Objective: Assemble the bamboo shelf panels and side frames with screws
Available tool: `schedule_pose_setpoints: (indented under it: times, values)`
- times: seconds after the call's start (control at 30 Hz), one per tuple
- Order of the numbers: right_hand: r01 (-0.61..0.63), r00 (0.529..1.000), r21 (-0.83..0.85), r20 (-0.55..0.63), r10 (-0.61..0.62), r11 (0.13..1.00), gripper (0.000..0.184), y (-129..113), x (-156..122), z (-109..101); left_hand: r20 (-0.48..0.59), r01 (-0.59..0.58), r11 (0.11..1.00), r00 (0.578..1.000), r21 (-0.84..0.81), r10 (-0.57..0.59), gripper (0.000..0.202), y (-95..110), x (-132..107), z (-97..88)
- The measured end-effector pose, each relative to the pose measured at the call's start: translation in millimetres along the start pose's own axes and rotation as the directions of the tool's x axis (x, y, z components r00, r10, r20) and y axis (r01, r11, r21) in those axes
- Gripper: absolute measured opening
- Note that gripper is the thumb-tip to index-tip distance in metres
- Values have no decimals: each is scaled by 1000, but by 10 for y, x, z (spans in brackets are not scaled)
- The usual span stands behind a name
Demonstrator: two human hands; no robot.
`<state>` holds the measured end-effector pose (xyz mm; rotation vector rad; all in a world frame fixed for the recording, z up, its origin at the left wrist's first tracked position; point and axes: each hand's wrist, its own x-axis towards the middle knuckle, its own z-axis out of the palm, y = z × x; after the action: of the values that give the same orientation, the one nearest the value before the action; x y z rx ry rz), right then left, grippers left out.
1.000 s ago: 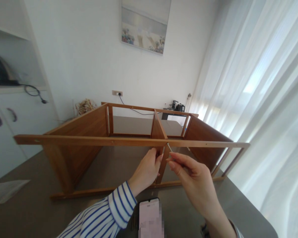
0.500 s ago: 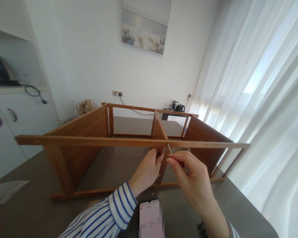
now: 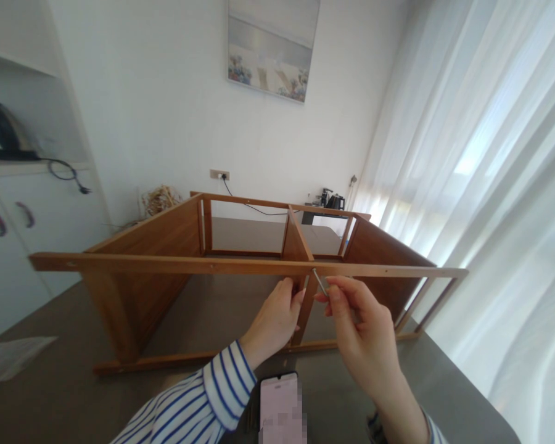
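A brown wooden shelf unit [image 3: 166, 265] lies on its side across the table. My left hand [image 3: 275, 311] is closed round the edge of its middle shelf board [image 3: 300, 237], below the near rail; some fingertips are hidden behind the wood. Between thumb and fingers, my right hand [image 3: 363, 327] pinches a thin metal hex key [image 3: 320, 282]. The key's far end meets the near rail where the middle board joins it, and the key slants down towards me.
A phone [image 3: 281, 407] lies on the grey-brown table [image 3: 342, 401] before me. At the left edge is a clear plastic bag [image 3: 16, 357]. White curtains [image 3: 513, 185] hang on the right. Behind the unit are a wall socket with a cable [image 3: 219, 175] and a black kettle [image 3: 335, 202].
My right hand has shifted slightly to the right and turned, and more of the hex key shows. My left hand and the shelf unit stay in place.
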<state>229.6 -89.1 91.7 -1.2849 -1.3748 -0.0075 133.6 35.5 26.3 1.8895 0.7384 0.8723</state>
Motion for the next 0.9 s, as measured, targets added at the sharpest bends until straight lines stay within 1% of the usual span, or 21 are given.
schedule_pose_setpoints:
  times: [0.13,0.23,0.3,0.37,0.43,0.5,0.57,0.63,0.7,0.73,0.83,0.9]
  values:
    - [-35,999,123,28,32,992,17,31,-9,-19,6,-6,1000,1000,-17,7,34,32,-7,-9]
    - [-8,997,110,74,0,994,17,65,-17,-41,5,-23,1000,1000,-19,23,34,39,-15,-16]
    - [33,995,53,95,-37,998,18,85,-15,-57,-7,-21,1000,1000,-11,21,34,26,-15,-13]
    - [104,990,-16,99,-102,994,19,94,-9,-73,-17,-13,1000,1000,-6,13,34,9,-12,-6]
    - [202,978,-96,72,-196,975,18,86,-3,-85,-21,-7,1000,1000,-13,7,34,0,-9,2]
    - [275,961,-211,18,-277,938,17,61,-3,-89,-15,-4,1000,1000,-28,3,33,0,-7,5]
    - [306,944,-333,-18,-331,892,17,22,-9,-83,-6,-5,999,1000,-40,4,32,5,-6,5]
    - [312,938,-389,-18,-346,867,18,-22,-20,-66,4,-4,999,1000,-44,5,31,9,-8,1]
    - [288,948,-362,-20,-316,887,17,-66,-32,-42,10,-4,999,1000,-44,4,30,9,-8,-2]
    - [254,960,-331,-31,-280,909,17,-85,-38,-30,11,-3,999,1000,-44,4,31,9,-8,-4]
    - [104,990,-219,-66,-121,970,18,-119,-48,2,13,-6,999,1000,-43,7,31,9,-6,-6]
    - [19,998,-136,-54,-27,991,18,-119,-50,17,7,-2,999,1000,-34,2,31,12,-5,-7]
